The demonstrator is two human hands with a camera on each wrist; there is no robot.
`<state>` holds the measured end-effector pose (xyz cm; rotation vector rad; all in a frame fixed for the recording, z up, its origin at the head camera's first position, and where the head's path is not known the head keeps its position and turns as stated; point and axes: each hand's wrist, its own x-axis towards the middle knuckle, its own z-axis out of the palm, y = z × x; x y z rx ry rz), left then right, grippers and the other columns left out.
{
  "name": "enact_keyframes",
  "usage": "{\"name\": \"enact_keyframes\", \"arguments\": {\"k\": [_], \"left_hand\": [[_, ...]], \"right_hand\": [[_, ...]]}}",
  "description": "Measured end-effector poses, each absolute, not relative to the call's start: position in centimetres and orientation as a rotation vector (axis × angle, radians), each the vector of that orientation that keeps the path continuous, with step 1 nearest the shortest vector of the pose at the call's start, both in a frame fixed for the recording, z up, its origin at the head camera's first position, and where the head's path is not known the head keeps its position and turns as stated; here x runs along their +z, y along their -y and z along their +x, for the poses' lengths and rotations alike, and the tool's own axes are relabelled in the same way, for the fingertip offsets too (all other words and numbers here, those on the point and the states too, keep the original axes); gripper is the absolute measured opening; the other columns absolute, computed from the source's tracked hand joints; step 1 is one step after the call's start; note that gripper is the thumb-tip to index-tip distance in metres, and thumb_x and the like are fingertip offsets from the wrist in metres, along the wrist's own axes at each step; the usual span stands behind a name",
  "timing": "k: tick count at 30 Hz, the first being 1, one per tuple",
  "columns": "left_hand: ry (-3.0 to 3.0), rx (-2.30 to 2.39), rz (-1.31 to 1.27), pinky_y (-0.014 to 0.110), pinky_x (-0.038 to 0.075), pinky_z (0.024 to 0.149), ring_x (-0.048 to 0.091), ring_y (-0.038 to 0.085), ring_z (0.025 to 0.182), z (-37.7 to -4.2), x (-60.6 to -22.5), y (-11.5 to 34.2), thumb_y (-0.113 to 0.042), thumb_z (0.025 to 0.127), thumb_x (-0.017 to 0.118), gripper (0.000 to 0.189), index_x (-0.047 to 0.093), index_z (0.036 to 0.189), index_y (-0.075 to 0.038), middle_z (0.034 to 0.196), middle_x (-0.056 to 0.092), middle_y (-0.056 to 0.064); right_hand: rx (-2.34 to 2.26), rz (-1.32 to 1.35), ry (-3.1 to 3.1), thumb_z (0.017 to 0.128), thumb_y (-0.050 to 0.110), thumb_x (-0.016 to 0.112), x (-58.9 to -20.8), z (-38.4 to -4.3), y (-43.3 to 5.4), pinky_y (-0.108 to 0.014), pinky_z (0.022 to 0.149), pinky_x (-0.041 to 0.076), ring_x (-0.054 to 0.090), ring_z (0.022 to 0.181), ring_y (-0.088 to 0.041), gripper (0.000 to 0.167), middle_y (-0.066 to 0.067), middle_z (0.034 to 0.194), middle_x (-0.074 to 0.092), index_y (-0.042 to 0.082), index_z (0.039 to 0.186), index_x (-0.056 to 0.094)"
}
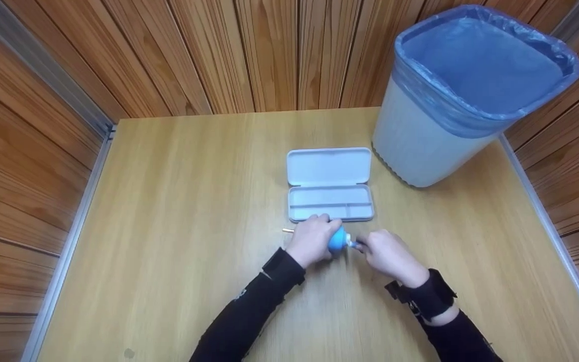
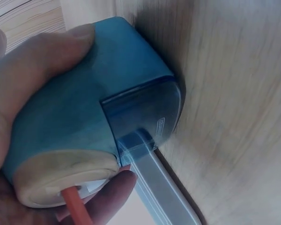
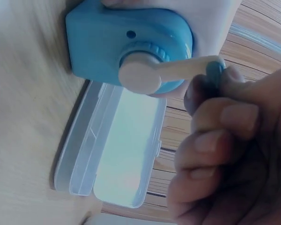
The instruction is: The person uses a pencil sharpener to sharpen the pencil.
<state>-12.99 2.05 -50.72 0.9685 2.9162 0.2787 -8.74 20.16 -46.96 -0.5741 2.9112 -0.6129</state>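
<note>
My left hand (image 1: 312, 240) grips a blue hand-crank pencil sharpener (image 2: 70, 112) on the table, thumb lying across its body. From its cream front pokes an orange-red pencil (image 2: 76, 206), its end jutting out left of the hand in the head view. One left fingertip sits just beside the pencil, below the front ring. A dark see-through shavings drawer (image 2: 143, 112) shows on the sharpener. On the other side, my right hand (image 1: 387, 254) pinches the blue knob (image 3: 215, 75) of the cream crank (image 3: 182, 70) between thumb and forefinger, the other fingers curled.
Just behind the sharpener a pale pencil case (image 1: 328, 167) lies with its lid raised, showing divided compartments. A white waste bin (image 1: 420, 146) with a blue liner stands at the back right. Wooden panel walls (image 1: 269, 55) enclose the tabletop (image 1: 184, 191) at the back and sides.
</note>
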Motion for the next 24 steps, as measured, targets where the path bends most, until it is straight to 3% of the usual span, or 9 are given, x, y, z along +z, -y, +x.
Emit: {"name": "enact_keyframes", "arguments": {"k": [10,19,24], "left_hand": [[-2.934,0.263,1.004,0.033,0.054,0.062,0.064,0.023,0.084,-13.0,-50.7,-1.8,-0.033,0.065,0.091,0.056,0.062,0.111,-0.019,0.1,0.068,0.003],[-2.928,0.263,1.025,0.034,0.055,0.066,0.064,0.023,0.086,-12.9,-50.9,-2.0,-0.034,0.066,0.09,0.057,0.061,0.112,-0.018,0.101,0.067,0.003],[-2.926,0.258,1.02,0.035,0.056,0.068,0.064,0.024,0.088,-12.9,-50.8,-2.0,-0.035,0.067,0.089,0.058,0.062,0.116,-0.019,0.102,0.068,0.003]], "right_hand": [[-0.638,-0.498,-2.937,0.091,0.005,0.064,-46.9,-11.0,-20.3,-0.034,0.057,0.052,0.059,0.059,-0.018,0.009,-0.012,0.073,0.069,0.001,0.084,0.068],[-0.641,-0.379,-2.842,0.094,0.008,0.06,-47.2,-12.9,-20.7,-0.031,0.057,0.046,0.054,0.06,-0.017,0.013,-0.008,0.07,0.064,0.002,0.084,0.066],[-0.592,-0.377,-2.858,0.094,0.009,0.06,-47.8,-13.4,-20.7,-0.033,0.057,0.043,0.05,0.061,-0.019,0.017,-0.006,0.067,0.057,0.005,0.077,0.06]]}}
